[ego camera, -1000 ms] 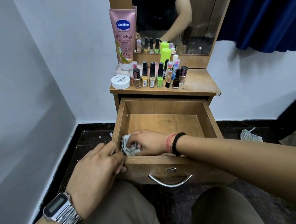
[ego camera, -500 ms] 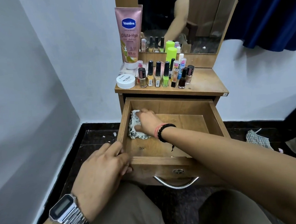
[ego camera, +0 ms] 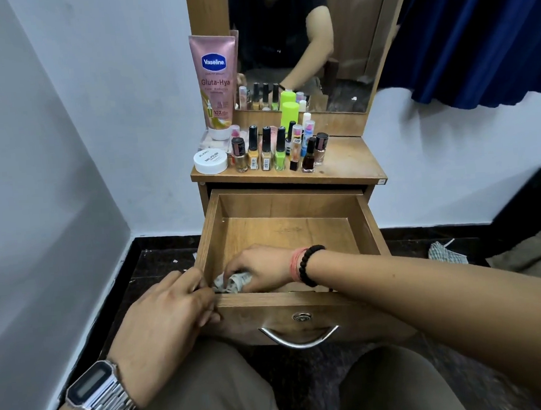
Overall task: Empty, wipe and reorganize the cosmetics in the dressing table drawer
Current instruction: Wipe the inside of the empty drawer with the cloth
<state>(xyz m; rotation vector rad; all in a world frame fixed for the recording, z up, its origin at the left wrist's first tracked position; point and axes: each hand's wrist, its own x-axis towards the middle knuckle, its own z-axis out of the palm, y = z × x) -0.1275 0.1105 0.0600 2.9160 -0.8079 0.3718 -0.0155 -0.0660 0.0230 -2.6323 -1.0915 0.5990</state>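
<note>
Wooden drawer [ego camera: 282,204] emptied, bottles [ego camera: 275,151] parked up on the surface [ego camera: 349,164] at 12 o'clock. Right hand [ego camera: 260,268] clutching rag [ego camera: 233,282], dragged back from far-left corner to 7 o'clock corner. Left hand [ego camera: 171,311] curled, bracing drawer front. Wiping nearly covered, restocking next probably.

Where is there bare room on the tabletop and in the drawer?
Tabletop: bare right of the nail polish bottles; left half crowded. Drawer: floor bare behind the right hand wiping with the cloth at the front-left corner.

Matt wood-grain drawer [ego camera: 282,204], shiny metal handle [ego camera: 299,339], crumpled cloth [ego camera: 233,282], glossy plastic tube [ego camera: 216,83].
</note>
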